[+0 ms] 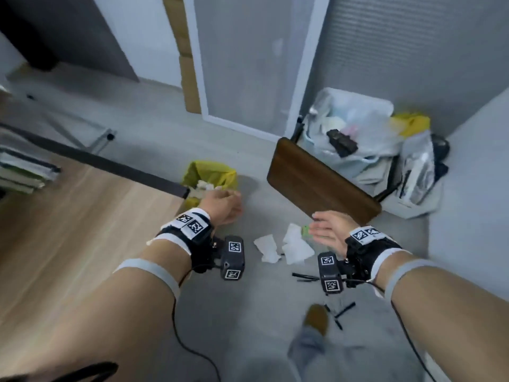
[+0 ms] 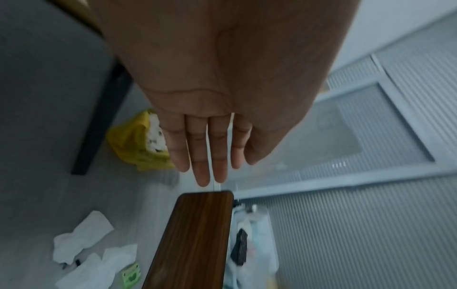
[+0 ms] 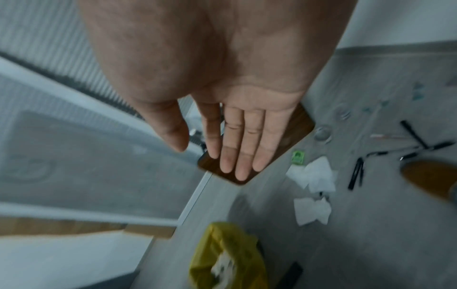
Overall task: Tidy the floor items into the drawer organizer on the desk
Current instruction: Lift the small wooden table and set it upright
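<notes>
Both hands, left [image 1: 223, 205] and right [image 1: 329, 230], hang flat-fingered, each grip empty. White tissues [image 1: 286, 245], green packet [image 3: 298, 157] and black pens [image 1: 305, 277] lie on floor between desk [image 1: 82, 216] and dark stool [image 1: 322, 181]; yellow bin [image 1: 209, 175] beside desk corner.

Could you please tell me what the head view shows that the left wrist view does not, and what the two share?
Only the head view shows the scattered black pens on the grey floor, the light wooden desk top, the open right hand and a brown shoe. Only the left wrist view shows the open left hand's straight fingers. Both show the crumpled white tissues, small green packet, yellow bag and dark wooden board.
</notes>
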{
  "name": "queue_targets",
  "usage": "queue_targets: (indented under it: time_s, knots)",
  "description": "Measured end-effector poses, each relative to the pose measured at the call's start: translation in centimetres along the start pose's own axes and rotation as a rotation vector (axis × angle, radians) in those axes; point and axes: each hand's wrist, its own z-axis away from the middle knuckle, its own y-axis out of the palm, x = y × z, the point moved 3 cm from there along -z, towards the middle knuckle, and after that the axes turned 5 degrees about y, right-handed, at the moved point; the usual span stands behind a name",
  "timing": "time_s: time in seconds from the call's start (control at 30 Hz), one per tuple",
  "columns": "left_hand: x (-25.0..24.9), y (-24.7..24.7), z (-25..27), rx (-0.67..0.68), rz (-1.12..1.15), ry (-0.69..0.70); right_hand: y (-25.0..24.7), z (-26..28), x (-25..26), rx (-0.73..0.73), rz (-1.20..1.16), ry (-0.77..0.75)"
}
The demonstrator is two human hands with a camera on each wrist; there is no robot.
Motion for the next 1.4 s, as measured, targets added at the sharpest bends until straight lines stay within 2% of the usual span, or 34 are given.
queue_targets:
  time_s: [0.13,0.23,0.33,0.47,0.63,0.77,0.83,0.9,1.03,1.17,1.4]
  knots:
    - [0.5,10.0,-8.1,0.079,-0.108,0.004,-11.2,-6.7,-1.2,-0.138,-0.004,0.113]
    - [2.9,14.5,-13.9,0.103,-0.127,-0.036,-16.9,-12.1,-2.8,-0.227,-0.034,0.195]
    - [5.4,16.3,-20.8,0.082,-0.166,-0.063,-19.6,-17.5,-4.8,-0.281,-0.107,0.225]
    - [10.7,18.0,-34.0,0.065,-0.188,-0.105,-21.8,-27.9,-6.9,-0.398,-0.158,0.177]
    - [14.3,19.8,-47.6,-0.03,-0.294,-0.029,-24.6,-39.5,-8.9,-0.574,-0.285,0.107]
    - [16.2,19.9,-57.4,-0.082,-0.369,0.156,-25.5,-48.5,-10.1,-0.6,-0.406,-0.036]
    - [16.0,19.6,-59.8,-0.091,-0.379,0.201,-25.6,-50.4,-10.2,-0.604,-0.4,-0.109]
    - [16.8,20.0,-62.6,-0.094,-0.328,0.231,-25.8,-53.5,-11.5,-0.654,-0.276,-0.144]
    - [18.3,21.2,-66.5,-0.044,-0.206,0.29,-26.0,-58.0,-15.0,-0.666,-0.174,-0.143]
    - [20.6,22.1,-69.1,-0.17,-0.19,0.357,-26.8,-60.7,-17.3,-0.632,-0.205,-0.178]
    - [20.6,21.7,-72.1,-0.133,-0.155,0.364,-26.8,-60.1,-16.3,-0.607,-0.27,-0.321]
